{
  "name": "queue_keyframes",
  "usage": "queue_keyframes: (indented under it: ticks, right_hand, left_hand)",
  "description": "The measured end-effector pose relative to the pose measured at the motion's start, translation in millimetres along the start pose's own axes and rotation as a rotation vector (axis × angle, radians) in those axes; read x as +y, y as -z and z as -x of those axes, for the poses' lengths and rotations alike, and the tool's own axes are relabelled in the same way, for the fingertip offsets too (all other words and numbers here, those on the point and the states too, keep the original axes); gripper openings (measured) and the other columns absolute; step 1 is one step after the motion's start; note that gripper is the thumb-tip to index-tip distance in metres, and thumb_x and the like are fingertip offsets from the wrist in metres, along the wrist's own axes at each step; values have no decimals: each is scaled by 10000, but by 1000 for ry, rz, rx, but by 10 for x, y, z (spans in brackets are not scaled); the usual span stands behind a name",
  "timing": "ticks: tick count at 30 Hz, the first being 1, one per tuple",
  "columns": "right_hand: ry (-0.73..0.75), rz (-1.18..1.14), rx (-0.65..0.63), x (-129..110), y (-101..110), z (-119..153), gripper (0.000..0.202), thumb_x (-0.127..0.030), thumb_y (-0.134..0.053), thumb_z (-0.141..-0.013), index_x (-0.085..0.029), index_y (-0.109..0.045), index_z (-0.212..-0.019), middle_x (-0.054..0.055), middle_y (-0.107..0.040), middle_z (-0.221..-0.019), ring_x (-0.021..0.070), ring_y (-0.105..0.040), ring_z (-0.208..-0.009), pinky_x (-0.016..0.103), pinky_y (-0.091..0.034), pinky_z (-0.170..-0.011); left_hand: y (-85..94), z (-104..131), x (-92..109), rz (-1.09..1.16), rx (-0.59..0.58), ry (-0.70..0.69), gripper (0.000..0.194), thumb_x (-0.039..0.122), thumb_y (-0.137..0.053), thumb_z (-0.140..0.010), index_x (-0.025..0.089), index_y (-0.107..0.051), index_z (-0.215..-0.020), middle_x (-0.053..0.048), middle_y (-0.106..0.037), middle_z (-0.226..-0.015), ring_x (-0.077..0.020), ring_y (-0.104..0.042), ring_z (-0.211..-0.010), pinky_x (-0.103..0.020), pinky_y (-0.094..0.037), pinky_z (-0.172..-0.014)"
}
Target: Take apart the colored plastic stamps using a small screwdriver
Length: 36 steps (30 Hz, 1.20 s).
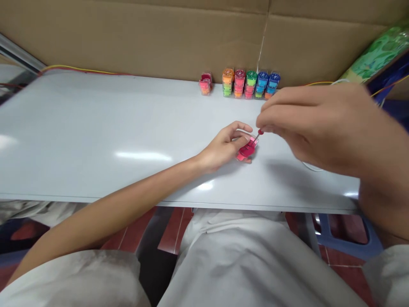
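Left hand (pixel 224 148) clamped the pink piece (pixel 247 149) over the white table (pixel 128 115), right hand (pixel 315 123) pinched a thin red-collared tool (pixel 260 132), tip apparently touching it; I judged steady, straight pressure best.

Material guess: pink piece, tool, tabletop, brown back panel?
Pink piece: probably plastic, saturated colour, clear edge.
Tool shaft: likely metal, thin and grey; red collar perhaps plastic.
Tabletop: glossy, maybe laminate, mirroring light.
Brown back panel: likely cardboard, matte, creased.

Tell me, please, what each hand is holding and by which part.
Left hand: the pink piece, by its edge. Right hand: a thin tool, by its red upper end.
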State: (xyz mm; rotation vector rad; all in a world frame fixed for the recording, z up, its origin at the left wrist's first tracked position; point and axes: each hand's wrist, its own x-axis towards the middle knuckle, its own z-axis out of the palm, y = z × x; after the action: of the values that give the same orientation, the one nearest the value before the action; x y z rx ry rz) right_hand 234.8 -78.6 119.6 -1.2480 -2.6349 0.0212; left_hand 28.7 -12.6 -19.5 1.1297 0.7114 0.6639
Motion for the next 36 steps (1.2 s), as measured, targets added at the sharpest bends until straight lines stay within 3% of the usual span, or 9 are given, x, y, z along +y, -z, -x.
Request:
queue_keyframes:
  ticks: [5, 11, 17, 24, 30, 33, 36]
  right_hand:
    - [95, 188, -67, 9, -74, -36, 403, -76, -356, -944, -300, -680, -1030, 64, -744, -1124, 258, -649, -854, 441, -442, -709]
    - [46, 262, 162, -70, 85, 36, 389, -89, -427, -968, -325, -736, -984, 22, -791, -1150, 276, -723, -891, 436, -427, -650]
    - [46, 228, 15, -65, -18, -47, 370, -88, -425, -970, -282, -734, -1033, 53, -789, -1162, 264, -711, -884, 432, -455, -673]
    - [120, 233, 327, -46, -52, 33, 325, 9, -603, -901, -274, -760, -929, -1, -818, -1060, 219, -735, -823, 407, -411, -611]
    - [119, 220, 294, -7, -39, -9, 290, 12, -625, -865, -250, -746, -895, 6, -804, -1038, 224, -731, -815, 399, -394, -586]
    - [88, 222, 261, -50, 86, -30, 199, -96, -623, -941, -260, -735, -931, 16, -801, -1085, 247, -737, -870, 409, -433, -629]
    - [-50, 237, 187, -93, 190, -38, 157, -231, -580, -1037, -272, -730, -1015, 36, -792, -1091, 275, -719, -910, 436, -481, -711]
  left_hand:
    - [-6, 6, -2, -1, -28, -23, 204, 192, -697, -998, 184, -601, -1178, -59, -720, -944, -185, -739, -808, -412, -718, -744]
    - [-9, 20, 33, 16, -11, 12, 217, 182, -662, -1010, 196, -606, -1219, -67, -692, -1030, -195, -733, -868, -437, -723, -736]
    - [4, -5, 13, 5, -24, 8, 207, 186, -690, -995, 189, -596, -1180, -85, -721, -1041, -194, -737, -847, -421, -713, -742]
    - [25, 16, 31, -68, -12, -4, 287, 228, -717, -991, 202, -632, -1264, -103, -728, -1115, -195, -735, -882, -287, -649, -641]
    - [43, 29, 74, -37, 21, 1, 249, 218, -715, -978, 200, -655, -1218, -102, -731, -1119, -206, -745, -904, -289, -642, -647]
    - [41, 38, 169, 35, 32, 29, 197, 166, -658, -984, 189, -647, -1180, -95, -740, -1025, -222, -766, -865, -279, -615, -608]
    - [32, 42, 266, 165, 22, 73, 173, 125, -645, -967, 158, -654, -1137, -116, -746, -1034, -202, -759, -791, -236, -541, -542]
